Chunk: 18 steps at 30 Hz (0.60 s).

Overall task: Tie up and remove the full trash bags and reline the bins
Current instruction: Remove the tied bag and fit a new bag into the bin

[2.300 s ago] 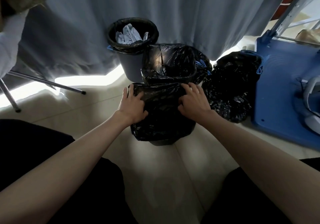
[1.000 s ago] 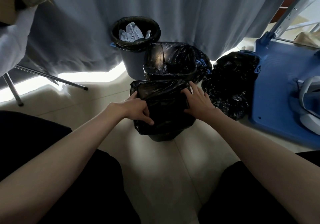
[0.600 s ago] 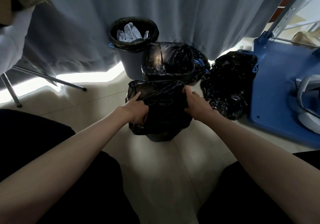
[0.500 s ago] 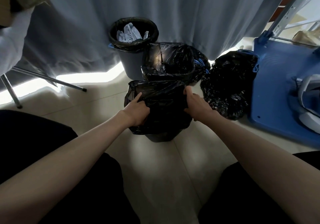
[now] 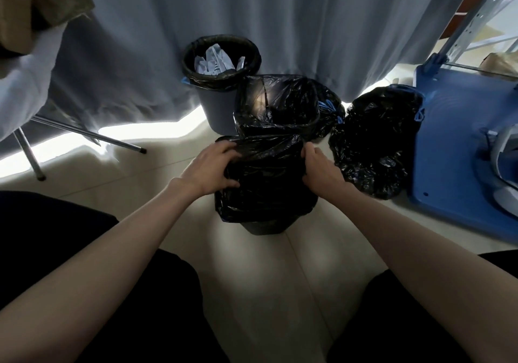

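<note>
both hands [image 5: 208, 166] pinched liner [image 5: 266, 183] over bin rim | film was thin, slippery (probably light) | hold at hem

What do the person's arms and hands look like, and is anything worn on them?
Both forearms are bare to the frame edge: no sleeve shows. The left hand and right hand wear no gloves, and no watch, ring or bracelet is visible. Dark clothing covers the legs below the arms.

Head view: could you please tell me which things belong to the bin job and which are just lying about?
Job: near bin, its liner gripped by left hand and right hand; middle bin; paper-filled bin; tied bag.
Lying about: curtain, blue platform, metal leg.
</note>
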### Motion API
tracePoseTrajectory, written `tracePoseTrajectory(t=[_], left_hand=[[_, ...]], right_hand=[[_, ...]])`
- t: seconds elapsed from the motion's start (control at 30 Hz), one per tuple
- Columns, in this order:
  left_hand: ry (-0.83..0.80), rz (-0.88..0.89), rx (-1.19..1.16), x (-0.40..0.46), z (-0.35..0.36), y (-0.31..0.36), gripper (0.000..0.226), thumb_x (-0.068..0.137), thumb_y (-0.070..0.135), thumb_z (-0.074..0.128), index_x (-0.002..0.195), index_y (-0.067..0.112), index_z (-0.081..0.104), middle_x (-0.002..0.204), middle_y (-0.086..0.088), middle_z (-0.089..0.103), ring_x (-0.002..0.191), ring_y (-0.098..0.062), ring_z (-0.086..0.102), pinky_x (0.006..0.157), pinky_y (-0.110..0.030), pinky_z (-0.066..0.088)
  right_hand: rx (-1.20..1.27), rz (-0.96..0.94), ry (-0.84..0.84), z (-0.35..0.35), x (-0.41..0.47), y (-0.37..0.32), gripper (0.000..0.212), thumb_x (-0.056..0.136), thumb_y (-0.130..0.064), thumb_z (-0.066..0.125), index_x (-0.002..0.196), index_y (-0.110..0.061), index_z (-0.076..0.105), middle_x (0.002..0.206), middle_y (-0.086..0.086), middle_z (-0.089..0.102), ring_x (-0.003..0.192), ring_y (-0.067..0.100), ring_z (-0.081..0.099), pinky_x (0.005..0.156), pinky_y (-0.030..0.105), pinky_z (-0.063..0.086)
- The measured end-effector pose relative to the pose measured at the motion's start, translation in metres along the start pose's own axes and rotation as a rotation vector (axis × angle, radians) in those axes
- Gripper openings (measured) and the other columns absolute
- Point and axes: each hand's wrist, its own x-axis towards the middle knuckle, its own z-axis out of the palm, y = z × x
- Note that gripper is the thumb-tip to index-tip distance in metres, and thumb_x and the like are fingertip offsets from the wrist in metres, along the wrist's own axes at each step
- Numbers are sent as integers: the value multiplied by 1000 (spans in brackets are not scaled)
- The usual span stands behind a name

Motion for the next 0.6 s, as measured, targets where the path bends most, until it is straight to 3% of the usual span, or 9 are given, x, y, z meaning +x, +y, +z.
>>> tracePoseTrajectory(t=[0.07,0.2,0.3,0.4,0.53,0.6], left_hand=[[131,-80,-89,6,-3,-1,68,77,34,78,137,16,50,142,-2,42,130,-24,43,110,-34,34],[113,-201,-247,23,1,-4,63,83,19,72,140,13,46,138,-7,49,126,-26,48,105,-34,36],[135,-271,-332,33,4,-5,59,83,11,70,138,8,49,134,-13,55,121,-30,52,103,-30,37],[117,-391,-495,42,9,-5,56,84,10,68,137,12,51,132,-12,59,118,-29,57,102,-30,41],[108,-561,-819,46,16,-5,49,87,14,66,134,19,52,123,-8,61,103,-22,60,91,-32,50],[105,-608,-924,45,16,-4,46,89,17,64,133,19,52,121,-5,62,99,-20,61,89,-33,52]], right_hand=[[10,-8,67,0,4,-2,49,80,-7,70,118,-13,40,124,8,40,107,31,48,68,40,42],[119,-50,71,1,20,0,53,84,-9,66,131,-12,41,129,8,42,114,29,49,85,40,47],[180,-40,64,2,29,-1,51,87,-3,56,135,-10,40,131,11,44,113,31,52,88,39,45],[222,3,55,2,35,-2,48,90,-3,48,136,-10,38,129,15,50,113,33,52,91,42,45],[329,147,8,4,44,5,43,90,-6,49,133,-7,38,115,20,60,101,35,57,83,41,47],[399,222,-71,5,46,10,38,93,-11,51,130,-5,46,116,20,62,106,37,59,90,44,50]])
